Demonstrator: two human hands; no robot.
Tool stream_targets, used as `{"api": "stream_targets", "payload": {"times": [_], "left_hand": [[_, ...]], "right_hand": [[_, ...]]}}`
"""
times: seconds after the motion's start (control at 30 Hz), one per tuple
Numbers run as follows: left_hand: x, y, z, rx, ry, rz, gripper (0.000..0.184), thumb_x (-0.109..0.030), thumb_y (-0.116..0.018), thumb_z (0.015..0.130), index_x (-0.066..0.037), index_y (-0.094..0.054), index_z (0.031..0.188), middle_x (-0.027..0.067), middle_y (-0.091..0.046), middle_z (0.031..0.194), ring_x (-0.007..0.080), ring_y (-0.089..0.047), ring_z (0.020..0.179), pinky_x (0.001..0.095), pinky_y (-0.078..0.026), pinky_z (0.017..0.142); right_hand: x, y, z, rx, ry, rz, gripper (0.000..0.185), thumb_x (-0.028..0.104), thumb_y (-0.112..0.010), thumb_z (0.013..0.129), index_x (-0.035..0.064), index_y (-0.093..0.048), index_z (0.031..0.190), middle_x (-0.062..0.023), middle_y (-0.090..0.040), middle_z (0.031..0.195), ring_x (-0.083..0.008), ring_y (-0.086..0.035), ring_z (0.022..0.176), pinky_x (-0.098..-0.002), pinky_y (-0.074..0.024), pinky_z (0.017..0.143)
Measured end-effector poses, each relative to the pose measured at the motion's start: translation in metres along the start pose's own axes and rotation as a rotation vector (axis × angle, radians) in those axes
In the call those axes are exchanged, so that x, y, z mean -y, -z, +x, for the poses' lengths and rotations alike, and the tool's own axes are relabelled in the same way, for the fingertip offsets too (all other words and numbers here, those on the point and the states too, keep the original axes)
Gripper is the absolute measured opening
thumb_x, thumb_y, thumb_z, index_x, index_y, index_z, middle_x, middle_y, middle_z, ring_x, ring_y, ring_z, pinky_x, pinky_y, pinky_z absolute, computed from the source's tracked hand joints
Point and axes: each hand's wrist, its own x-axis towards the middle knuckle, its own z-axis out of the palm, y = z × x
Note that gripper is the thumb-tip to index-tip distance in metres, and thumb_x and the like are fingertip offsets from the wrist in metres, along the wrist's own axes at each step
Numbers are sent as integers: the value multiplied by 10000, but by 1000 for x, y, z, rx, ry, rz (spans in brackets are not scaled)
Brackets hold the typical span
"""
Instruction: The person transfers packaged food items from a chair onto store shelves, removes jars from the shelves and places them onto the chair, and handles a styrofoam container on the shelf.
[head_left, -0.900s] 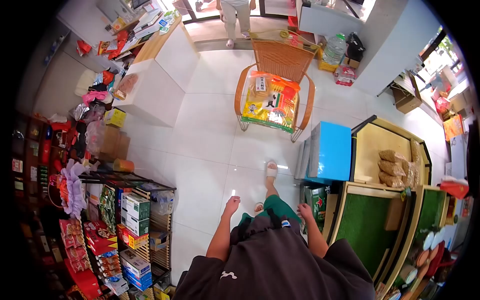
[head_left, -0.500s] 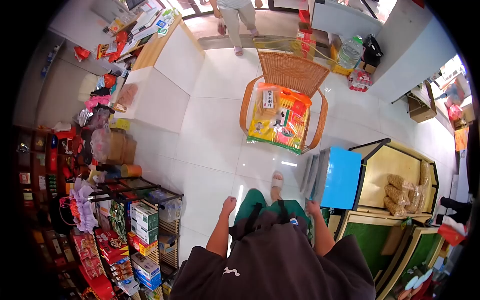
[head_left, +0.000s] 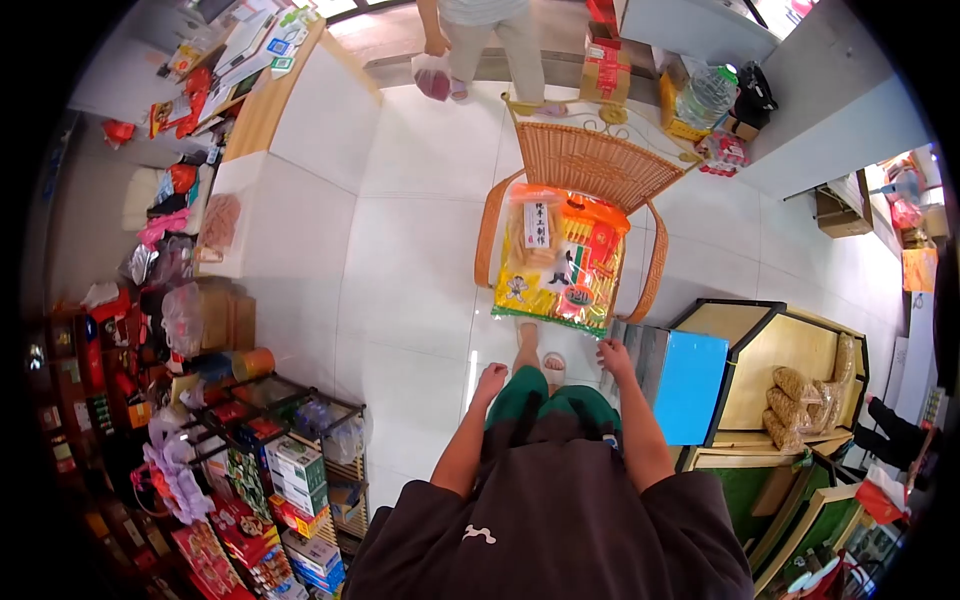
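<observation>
A large clear plastic package of food (head_left: 560,262) with yellow, orange and green print lies on the seat of a wicker armchair (head_left: 590,155). A smaller clear bag (head_left: 537,235) with a white label rests on its upper left. My right hand (head_left: 614,358) is just short of the package's near right corner, its fingers curled and nothing visible in them. Over the floor, left of my knees, my left hand (head_left: 490,381) is loosely closed with nothing showing in it.
A blue-topped box (head_left: 684,388) and wooden display bins (head_left: 790,375) stand to my right. At left are a shelf rack (head_left: 300,470) and a white counter (head_left: 310,120). Beyond the chair, a person (head_left: 492,45) holds a plastic bag (head_left: 433,80). Boxes and a water jug (head_left: 706,97) stand behind.
I have stepped closer to the chair, and both hands have risen forward, the right one nearer the package. The other person has come further in, a bag now visible in one hand.
</observation>
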Motion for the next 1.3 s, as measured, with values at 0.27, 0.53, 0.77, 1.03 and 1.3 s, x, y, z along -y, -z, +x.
{"api": "stream_targets", "payload": {"times": [0.27,0.53,0.77,1.03,1.3], "left_hand": [[-43,19,102,95,-24,112,331,-269,-596,797,1,-633,986,201,-658,939,334,-626,930,384,-486,826],[-145,-1,207,-1,-316,-30,659,-266,-671,806,64,-382,1298,235,-505,1224,335,-502,1135,365,-392,965],[-155,-9,256,57,207,-337,795,-369,-706,798,82,-308,1319,156,-533,1157,192,-543,1031,280,-465,831],[-176,-4,196,193,301,-363,751,-394,-770,733,19,-423,1256,117,-547,1116,175,-540,966,286,-452,803],[-203,-27,119,395,251,-457,681,-240,-767,756,-17,-372,1263,112,-521,1135,199,-521,1027,328,-444,847]], "right_hand": [[23,-16,35,-22,-198,-71,372,320,-564,842,52,-542,1099,-88,-629,873,-195,-612,666,-323,-490,532],[67,-68,158,15,211,43,479,362,-591,842,38,-545,1191,-104,-625,954,-178,-606,826,-286,-475,744],[138,-105,187,-67,64,-134,724,397,-704,764,-47,-433,1268,-209,-599,1105,-249,-585,1000,-341,-462,831],[114,-72,137,34,115,212,466,284,-801,693,26,-533,973,-47,-590,832,-123,-572,741,-272,-472,639],[88,-15,43,110,26,660,455,106,-732,754,25,-457,1107,-110,-627,940,-195,-622,832,-332,-523,699]]}}
